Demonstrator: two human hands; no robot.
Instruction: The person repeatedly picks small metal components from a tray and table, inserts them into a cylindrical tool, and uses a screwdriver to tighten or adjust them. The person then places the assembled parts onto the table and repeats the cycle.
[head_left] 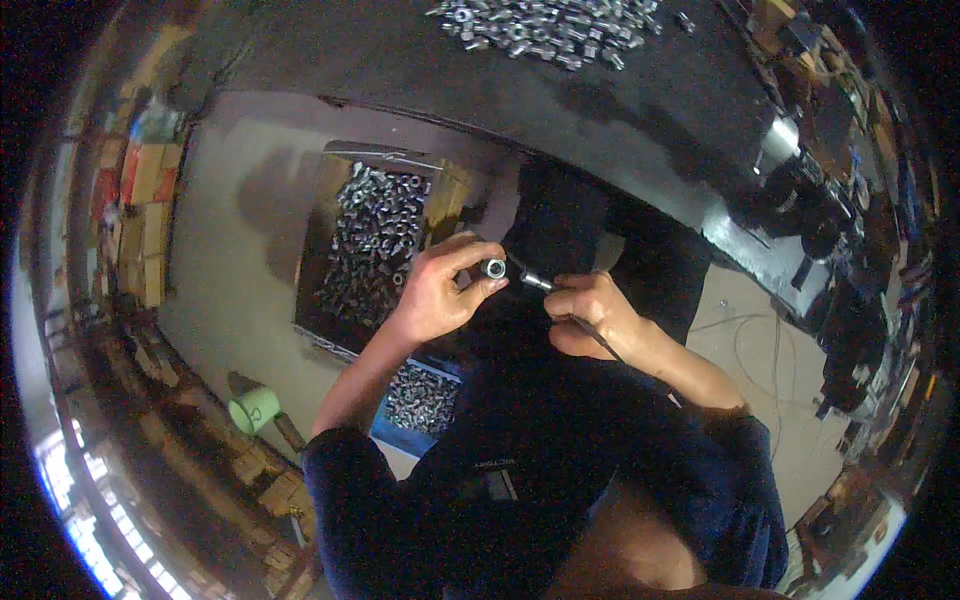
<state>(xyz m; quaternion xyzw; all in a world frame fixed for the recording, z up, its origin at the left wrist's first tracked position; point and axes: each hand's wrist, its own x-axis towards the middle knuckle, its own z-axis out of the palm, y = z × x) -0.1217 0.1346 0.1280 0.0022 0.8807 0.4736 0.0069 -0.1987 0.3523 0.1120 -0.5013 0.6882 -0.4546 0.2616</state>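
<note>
My left hand [440, 288] pinches a small silvery metal fitting [494, 268] between thumb and fingers. The fitting's round end, with a dark hole in it, faces up. Close by on the right, my right hand [596, 315] is closed around a slim dark rod or hose [598, 338]; which of the two I cannot tell. A shiny metal end [537, 282] sticks out of the right fist toward the fitting, with a small gap between them. The dark length runs back along the right wrist. Both hands are held above my dark clothing.
Left of my hands stands a large bin [312, 250] full of metal fittings. A smaller blue bin [400, 440] of fittings is below it. More fittings [555, 30] lie heaped on the dark workbench [420, 60]. A green bucket [254, 410] lies on the floor at left; a thin cable [776, 350] trails at right.
</note>
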